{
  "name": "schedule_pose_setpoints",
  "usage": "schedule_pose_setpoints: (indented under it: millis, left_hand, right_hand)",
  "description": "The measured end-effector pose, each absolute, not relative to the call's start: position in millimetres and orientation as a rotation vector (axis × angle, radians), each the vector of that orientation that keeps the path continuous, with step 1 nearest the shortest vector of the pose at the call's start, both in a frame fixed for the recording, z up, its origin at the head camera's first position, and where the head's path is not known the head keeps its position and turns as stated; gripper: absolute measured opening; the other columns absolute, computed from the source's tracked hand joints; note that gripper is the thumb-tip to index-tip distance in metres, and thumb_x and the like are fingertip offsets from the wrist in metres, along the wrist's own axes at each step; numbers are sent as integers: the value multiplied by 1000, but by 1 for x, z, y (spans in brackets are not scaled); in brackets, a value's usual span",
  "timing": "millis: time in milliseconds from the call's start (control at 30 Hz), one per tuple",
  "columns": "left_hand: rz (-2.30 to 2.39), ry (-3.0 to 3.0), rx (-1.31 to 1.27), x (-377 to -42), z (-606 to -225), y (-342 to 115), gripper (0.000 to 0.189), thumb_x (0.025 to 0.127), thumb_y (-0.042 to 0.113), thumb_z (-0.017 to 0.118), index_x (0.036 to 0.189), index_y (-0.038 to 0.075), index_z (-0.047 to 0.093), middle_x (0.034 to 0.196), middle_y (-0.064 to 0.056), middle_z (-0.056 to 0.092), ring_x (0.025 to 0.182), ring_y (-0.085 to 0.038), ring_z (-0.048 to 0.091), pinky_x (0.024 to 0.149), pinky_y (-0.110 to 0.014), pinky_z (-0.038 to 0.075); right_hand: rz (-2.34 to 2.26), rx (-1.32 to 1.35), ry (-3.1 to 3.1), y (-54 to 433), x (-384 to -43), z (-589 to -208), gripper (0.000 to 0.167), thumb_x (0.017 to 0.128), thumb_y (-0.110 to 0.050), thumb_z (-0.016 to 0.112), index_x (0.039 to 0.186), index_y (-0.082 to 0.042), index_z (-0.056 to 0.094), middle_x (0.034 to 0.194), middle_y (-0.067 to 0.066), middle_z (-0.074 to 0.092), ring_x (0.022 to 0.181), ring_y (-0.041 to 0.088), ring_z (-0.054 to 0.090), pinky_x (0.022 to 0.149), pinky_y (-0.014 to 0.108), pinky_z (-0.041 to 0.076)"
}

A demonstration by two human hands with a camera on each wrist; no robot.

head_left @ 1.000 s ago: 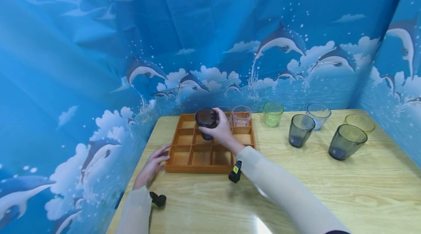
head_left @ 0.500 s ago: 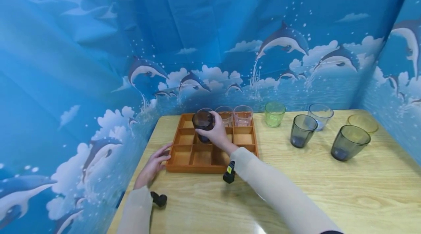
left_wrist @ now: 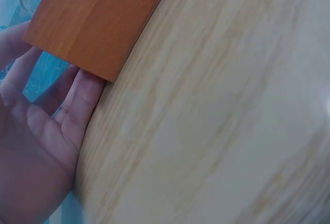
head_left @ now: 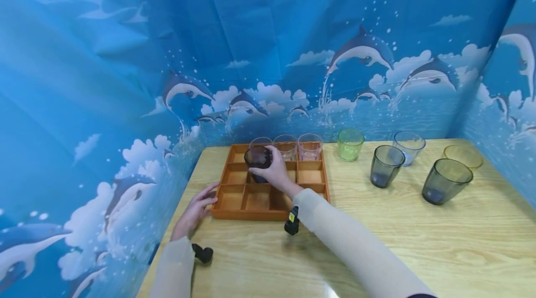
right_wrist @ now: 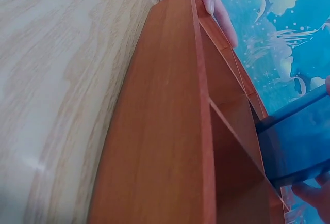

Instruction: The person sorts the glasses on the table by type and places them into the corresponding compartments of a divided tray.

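Observation:
My right hand (head_left: 276,169) grips a dark tinted glass (head_left: 257,158) by its side, over the middle compartment of a wooden divided tray (head_left: 251,215). In the right wrist view the lower part of the dark glass (right_wrist: 294,144) dips behind the tray's dividers. My left hand (head_left: 195,209) rests against the tray's left side near the front corner, its fingers extended. The left wrist view has those fingers (left_wrist: 82,95) touching the tray's end. Along the back row of the tray stand three clear glasses, one faintly pink (head_left: 310,148).
Right of the tray stand a green glass (head_left: 351,145), a grey glass (head_left: 386,167), a clear bluish glass (head_left: 409,147), an olive-grey glass (head_left: 446,181) and a yellow glass (head_left: 471,156). A dolphin-print curtain (head_left: 268,56) rises behind the wooden table (head_left: 377,233).
My right hand has moved the dark glass slightly left and lower towards the middle compartment, uncovering the back-row glass behind it. The left hand stays at the tray's side.

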State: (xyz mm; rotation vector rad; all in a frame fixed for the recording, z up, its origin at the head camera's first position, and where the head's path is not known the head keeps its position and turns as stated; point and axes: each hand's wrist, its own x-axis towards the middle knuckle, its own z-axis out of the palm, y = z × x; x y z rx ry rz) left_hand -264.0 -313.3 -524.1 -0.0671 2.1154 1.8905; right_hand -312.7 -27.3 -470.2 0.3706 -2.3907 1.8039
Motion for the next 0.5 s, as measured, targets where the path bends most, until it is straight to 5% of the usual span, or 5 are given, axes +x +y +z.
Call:
schedule_pose_setpoints:
  millis: [500]
  left_hand:
    - [1896,2120,-103,-263,-525,-313,53,89,23,59,140,28,43,141,-6,36,126,-28,34,91,-44,37]
  right_hand:
    - [1815,344,-2507,-25,-312,-473,78,74,-28,79,136,-10,36,132,15,43,116,27,46,92,46,39]
